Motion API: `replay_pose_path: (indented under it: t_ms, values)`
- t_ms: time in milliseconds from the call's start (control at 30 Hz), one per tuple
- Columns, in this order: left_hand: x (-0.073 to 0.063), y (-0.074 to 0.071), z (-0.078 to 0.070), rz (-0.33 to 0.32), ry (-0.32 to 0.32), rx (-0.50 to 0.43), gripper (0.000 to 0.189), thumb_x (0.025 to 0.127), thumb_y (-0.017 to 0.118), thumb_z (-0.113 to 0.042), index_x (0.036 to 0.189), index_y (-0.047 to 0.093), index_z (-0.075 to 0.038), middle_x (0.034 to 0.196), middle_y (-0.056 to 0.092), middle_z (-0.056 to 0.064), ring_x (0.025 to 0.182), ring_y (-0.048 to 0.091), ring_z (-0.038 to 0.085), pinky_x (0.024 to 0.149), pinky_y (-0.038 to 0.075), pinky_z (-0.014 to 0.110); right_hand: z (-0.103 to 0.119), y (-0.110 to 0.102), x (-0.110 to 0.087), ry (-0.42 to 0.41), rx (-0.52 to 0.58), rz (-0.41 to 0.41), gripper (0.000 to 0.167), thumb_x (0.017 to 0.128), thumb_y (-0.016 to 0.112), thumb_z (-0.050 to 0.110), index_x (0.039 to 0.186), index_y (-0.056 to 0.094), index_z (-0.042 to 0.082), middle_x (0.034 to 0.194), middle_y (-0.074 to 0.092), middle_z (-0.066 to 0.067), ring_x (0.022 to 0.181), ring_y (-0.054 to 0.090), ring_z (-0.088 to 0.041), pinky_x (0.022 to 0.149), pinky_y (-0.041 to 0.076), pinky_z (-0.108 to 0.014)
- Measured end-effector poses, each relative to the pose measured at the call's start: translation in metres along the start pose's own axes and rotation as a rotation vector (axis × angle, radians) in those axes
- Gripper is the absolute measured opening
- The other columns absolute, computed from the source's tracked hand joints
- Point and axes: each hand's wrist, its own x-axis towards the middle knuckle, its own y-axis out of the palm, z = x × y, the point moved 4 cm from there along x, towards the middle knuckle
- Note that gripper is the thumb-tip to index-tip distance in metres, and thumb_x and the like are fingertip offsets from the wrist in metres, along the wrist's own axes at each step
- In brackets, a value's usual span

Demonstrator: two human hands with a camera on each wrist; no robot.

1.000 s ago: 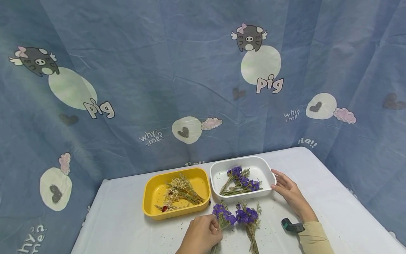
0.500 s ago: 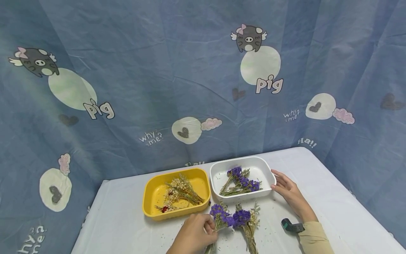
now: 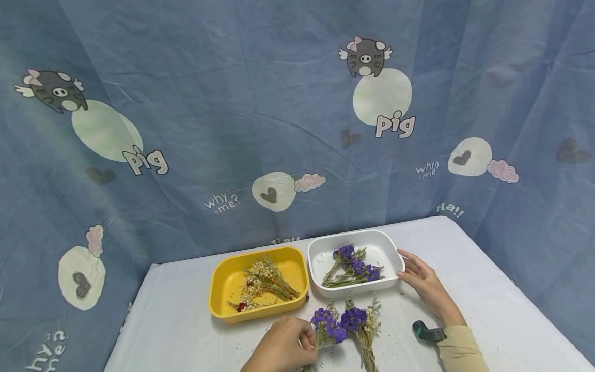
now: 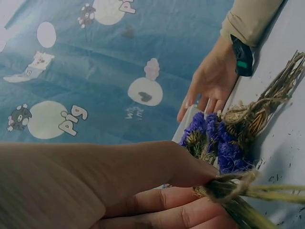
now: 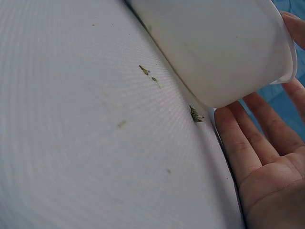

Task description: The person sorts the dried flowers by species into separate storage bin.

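My left hand [image 3: 284, 345] pinches the stems of a bunch of purple dried flowers [image 3: 329, 326] low over the table. The left wrist view shows its twine tie [image 4: 240, 187] right at the thumb; the lower stems run partly out of frame. Close on its right lies a second dried bouquet [image 3: 355, 319], purple with cream sprigs and bound stems. My right hand [image 3: 426, 284] rests against the right end of a white tray [image 3: 346, 292], thumb and fingertips at the rim. In the right wrist view its fingers [image 5: 238, 143] extend straight along the outer wall.
Inside the white tray lie several purple dried flower sprigs [image 3: 358, 266]. Left of it stands a yellow tray [image 3: 255, 313] holding cream dried flowers [image 3: 267, 279] and a red bloom [image 3: 240, 306]. Plant crumbs dot the white tablecloth. A patterned blue curtain [image 3: 297, 129] hangs behind.
My left hand has shifted a little left, with the pinched bunch turning slightly. The bouquet beside it has swung a bit, showing more cream sprigs. My right hand stays at the white tray.
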Motion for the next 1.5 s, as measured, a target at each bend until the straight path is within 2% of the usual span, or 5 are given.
replay_pose_path:
  t_ms: [233,667,933,1300,1500]
  values:
    - [0.0,-0.002,-0.003,0.016,0.021,-0.018,0.01,0.08,0.081,-0.014,0.077,0.073,-0.02,0.068,0.066,-0.014,0.066,0.056,0.001,0.064,0.046,0.024,-0.001,-0.001,0.001,-0.002,-0.005,-0.002,0.068,0.103,0.065,0.018,0.162,0.032,0.012,0.166,0.03,-0.027,0.123,0.051,0.018,0.101,0.045,-0.007]
    - [0.016,-0.014,-0.003,-0.023,0.236,-0.23,0.013,0.09,0.08,-0.024,0.095,0.075,-0.014,0.085,0.073,-0.004,0.073,0.061,-0.002,0.069,0.053,0.019,-0.001,0.0,0.0,0.017,-0.006,-0.006,0.069,0.102,0.066,0.02,0.162,0.032,0.014,0.166,0.031,-0.025,0.123,0.052,0.017,0.101,0.045,-0.007]
    - [0.038,-0.028,-0.001,-0.066,0.267,-0.169,0.015,0.09,0.081,-0.023,0.097,0.077,-0.011,0.087,0.077,0.002,0.074,0.064,0.0,0.071,0.056,0.02,0.0,0.0,0.001,0.011,-0.012,-0.012,0.068,0.103,0.065,0.018,0.162,0.033,0.014,0.166,0.031,-0.025,0.123,0.051,0.018,0.101,0.045,-0.007]
    - [0.073,-0.046,-0.009,-0.136,0.322,0.021,0.01,0.092,0.079,-0.021,0.095,0.077,-0.012,0.087,0.077,-0.001,0.073,0.062,0.002,0.07,0.053,0.021,0.0,0.001,0.0,-0.027,-0.002,-0.006,0.067,0.103,0.064,0.016,0.162,0.033,0.01,0.164,0.033,-0.028,0.124,0.052,0.016,0.101,0.046,-0.008]
    - [0.094,-0.05,-0.017,-0.118,0.301,0.09,0.007,0.094,0.077,-0.019,0.098,0.077,-0.013,0.088,0.075,-0.002,0.076,0.065,0.005,0.071,0.054,0.022,0.0,0.001,0.001,-0.023,-0.003,-0.011,0.067,0.102,0.065,0.016,0.161,0.033,0.01,0.164,0.032,-0.028,0.124,0.052,0.016,0.101,0.046,-0.008]
